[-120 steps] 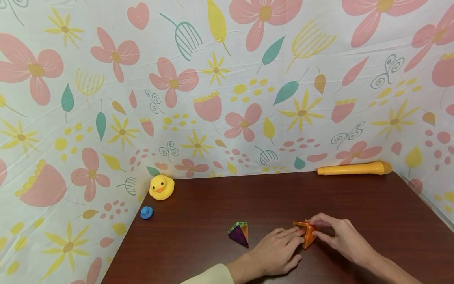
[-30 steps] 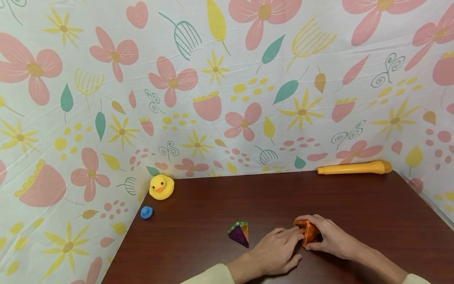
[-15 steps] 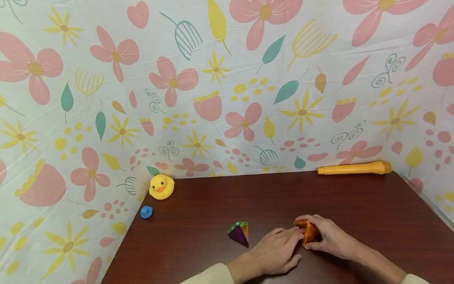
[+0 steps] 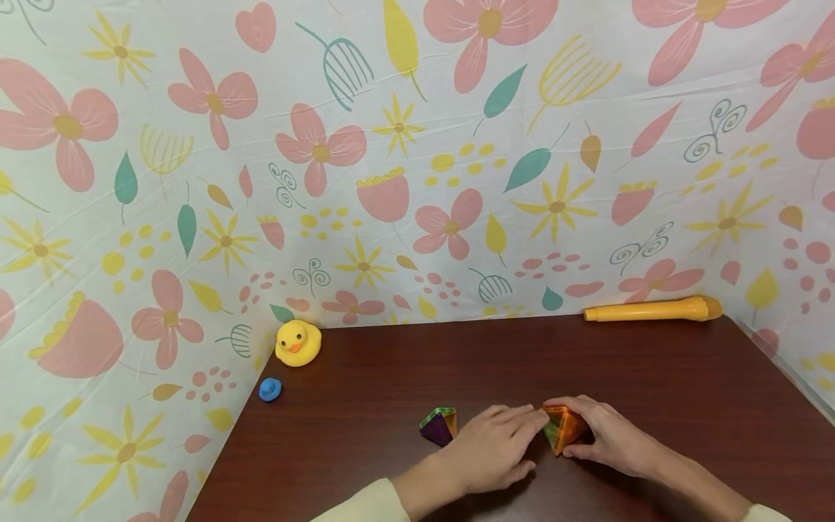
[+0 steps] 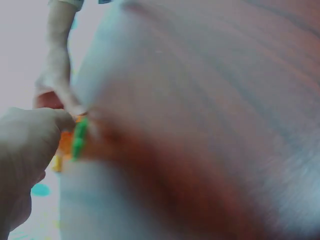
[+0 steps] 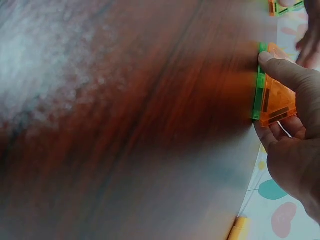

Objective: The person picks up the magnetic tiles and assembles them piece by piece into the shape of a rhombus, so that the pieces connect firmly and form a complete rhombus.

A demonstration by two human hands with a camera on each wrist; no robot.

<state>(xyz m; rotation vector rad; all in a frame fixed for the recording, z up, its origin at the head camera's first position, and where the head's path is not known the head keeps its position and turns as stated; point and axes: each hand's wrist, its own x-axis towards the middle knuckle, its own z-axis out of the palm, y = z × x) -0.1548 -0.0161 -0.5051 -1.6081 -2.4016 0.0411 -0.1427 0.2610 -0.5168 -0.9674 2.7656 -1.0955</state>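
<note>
My right hand [image 4: 609, 438] grips a small pyramid of magnetic tiles [image 4: 562, 429] on the brown table. In the head view an orange face and a green one show. The right wrist view has its thumb on the edge beside the green tile [image 6: 258, 95], with the orange tile [image 6: 280, 95] behind. Fairly straight fingers of my left hand [image 4: 492, 449] reach to the pyramid's left side, fingertips right at its edge. Behind the left hand stands a second tile pyramid [image 4: 438, 428], purple, green and orange, its lower part hidden by that hand.
A yellow rubber duck [image 4: 298, 344] and a small blue duck [image 4: 270, 390] sit at the table's left edge. Along the back edge on the right lies a yellow toy microphone [image 4: 652, 310]. Floral cloth [image 4: 443, 283] rises behind the brown table [image 4: 391, 370].
My left hand has drawn back to the left, overlapping the second pyramid, and a green face now shows on the gripped one. The right hand went from fingertip contact to a fuller grip.
</note>
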